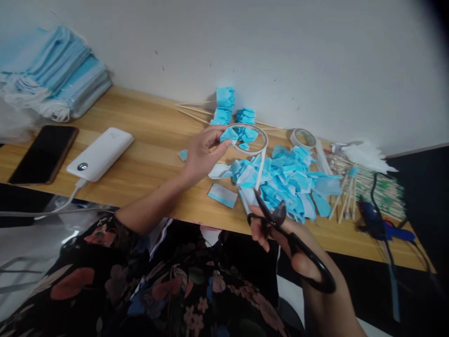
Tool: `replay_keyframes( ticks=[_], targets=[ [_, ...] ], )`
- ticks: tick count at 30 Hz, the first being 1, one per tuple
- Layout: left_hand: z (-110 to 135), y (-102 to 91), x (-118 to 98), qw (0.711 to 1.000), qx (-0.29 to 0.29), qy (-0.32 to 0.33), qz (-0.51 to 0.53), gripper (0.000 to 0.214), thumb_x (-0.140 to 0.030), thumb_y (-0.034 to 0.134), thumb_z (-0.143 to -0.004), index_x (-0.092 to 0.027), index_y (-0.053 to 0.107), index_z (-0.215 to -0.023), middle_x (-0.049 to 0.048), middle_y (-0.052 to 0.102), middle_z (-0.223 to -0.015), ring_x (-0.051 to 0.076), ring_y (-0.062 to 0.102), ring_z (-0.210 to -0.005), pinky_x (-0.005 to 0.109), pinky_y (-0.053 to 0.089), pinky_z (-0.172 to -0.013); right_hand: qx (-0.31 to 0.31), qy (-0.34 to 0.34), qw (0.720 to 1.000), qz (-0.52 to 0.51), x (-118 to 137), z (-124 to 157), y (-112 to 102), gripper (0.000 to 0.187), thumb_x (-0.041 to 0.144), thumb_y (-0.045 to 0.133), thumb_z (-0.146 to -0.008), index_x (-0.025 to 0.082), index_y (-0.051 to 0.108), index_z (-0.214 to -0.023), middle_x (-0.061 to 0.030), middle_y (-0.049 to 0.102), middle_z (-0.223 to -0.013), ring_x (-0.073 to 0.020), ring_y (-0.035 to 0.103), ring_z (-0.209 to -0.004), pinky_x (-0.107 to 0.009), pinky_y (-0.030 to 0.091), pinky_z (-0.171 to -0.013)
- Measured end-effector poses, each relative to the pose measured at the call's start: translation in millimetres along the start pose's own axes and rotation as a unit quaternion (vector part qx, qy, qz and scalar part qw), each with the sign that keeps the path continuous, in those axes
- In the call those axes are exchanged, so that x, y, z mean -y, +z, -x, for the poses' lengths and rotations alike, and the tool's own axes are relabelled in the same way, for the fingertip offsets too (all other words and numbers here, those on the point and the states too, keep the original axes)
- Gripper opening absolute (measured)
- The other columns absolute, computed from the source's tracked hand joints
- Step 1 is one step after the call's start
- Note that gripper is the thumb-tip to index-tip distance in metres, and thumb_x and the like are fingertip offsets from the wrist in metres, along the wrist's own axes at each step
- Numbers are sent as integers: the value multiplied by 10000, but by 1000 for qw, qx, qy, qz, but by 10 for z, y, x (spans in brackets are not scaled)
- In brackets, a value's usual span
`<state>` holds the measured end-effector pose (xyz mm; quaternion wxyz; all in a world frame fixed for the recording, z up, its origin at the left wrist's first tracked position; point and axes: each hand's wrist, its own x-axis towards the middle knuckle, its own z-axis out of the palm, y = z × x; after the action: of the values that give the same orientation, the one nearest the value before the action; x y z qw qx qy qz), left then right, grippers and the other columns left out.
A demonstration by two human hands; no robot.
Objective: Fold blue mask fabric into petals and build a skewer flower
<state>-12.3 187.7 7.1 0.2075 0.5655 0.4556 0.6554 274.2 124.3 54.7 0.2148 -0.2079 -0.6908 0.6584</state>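
My left hand (201, 152) is raised over the wooden table (150, 154) and pinches a small blue piece of face-mask fabric (229, 135) together with a white tape roll (251, 138). A strip of tape (260, 168) hangs down from the roll toward the scissors. My right hand (280, 238) sits at the table's front edge with its fingers through the black handles of a pair of scissors (280, 220), blades pointing up toward the strip. A heap of cut blue mask pieces (287, 180) lies just behind the scissors.
A stack of blue face masks (59, 75) sits far left. A dark phone (44, 153) and a white power bank (100, 153) lie left of my hand. Right of the heap are another tape roll (303, 138), wooden sticks (345, 192) and a blue glue gun (375, 222).
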Motion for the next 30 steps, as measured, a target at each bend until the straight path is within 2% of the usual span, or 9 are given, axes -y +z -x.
replay_keyframes(
  ticks=[3,6,11,16,19,22,24,27,30],
  targets=[
    [-15,-24,17,999,7,17,-32,220,-341,712,-926,-192,637,-782,78,748,-1087,201,698,-1042,326,534,-909,80,-12,993,84,6,-87,40,796,733,684,-909,274,594,-1554,-69,715,-1005,-183,627,-782,-313,506,-695],
    [-20,-31,-18,999,4,-26,-22,234,-323,745,-899,-188,632,-745,78,731,-1100,211,681,-1075,320,523,-928,112,5,960,255,40,-163,134,675,599,766,-916,284,642,-1500,-75,739,-1030,-222,677,-906,-355,539,-806],
    [-13,-2,-118,992,0,-108,68,226,-278,795,-860,-174,636,-737,65,728,-1091,193,663,-1046,302,496,-931,77,23,878,471,-47,-326,312,647,224,695,-931,253,547,-1560,-128,725,-1129,-322,690,-1064,-497,608,-876],
    [-21,6,-104,978,7,-158,138,243,-368,809,-869,-183,657,-827,-17,699,-832,149,687,-862,307,546,-907,23,6,814,580,-190,-488,298,501,172,716,-923,138,650,-1419,-207,734,-1201,-388,706,-1105,-578,622,-913],
    [-22,3,-74,965,18,-178,193,289,-425,818,-857,-177,671,-845,-12,721,-823,152,724,-819,316,584,-873,-27,-44,813,580,-85,-466,141,350,216,687,-980,165,709,-1326,-191,753,-1260,-365,731,-1130,-532,631,-932],
    [-6,0,-88,956,57,-193,215,279,-426,813,-857,-168,706,-866,12,753,-842,160,744,-805,313,600,-842,-168,-129,800,561,147,-438,-98,268,231,608,-1041,237,741,-1273,-124,794,-1218,-292,759,-1108,-457,623,-965],
    [9,-2,-130,953,84,-204,207,262,-407,815,-849,-163,722,-872,19,763,-841,160,746,-797,308,601,-827,-228,-171,783,554,273,-484,-247,294,259,600,-1050,262,735,-1312,-111,787,-1265,-285,741,-1183,-459,588,-1044],
    [23,0,-210,948,116,-219,198,252,-383,827,-817,-157,731,-877,23,770,-847,163,744,-797,316,605,-827,-176,-186,803,538,289,-650,-374,377,387,612,-1054,269,697,-1401,-108,752,-1368,-300,703,-1269,-528,492,-1174],
    [25,7,-256,944,133,-227,197,253,-368,834,-795,-153,716,-856,18,763,-817,159,737,-783,312,609,-809,-106,-194,842,492,160,-829,-408,342,417,606,-1061,295,736,-1353,-63,817,-1191,-261,762,-1082,-531,477,-1172]
  ],
)
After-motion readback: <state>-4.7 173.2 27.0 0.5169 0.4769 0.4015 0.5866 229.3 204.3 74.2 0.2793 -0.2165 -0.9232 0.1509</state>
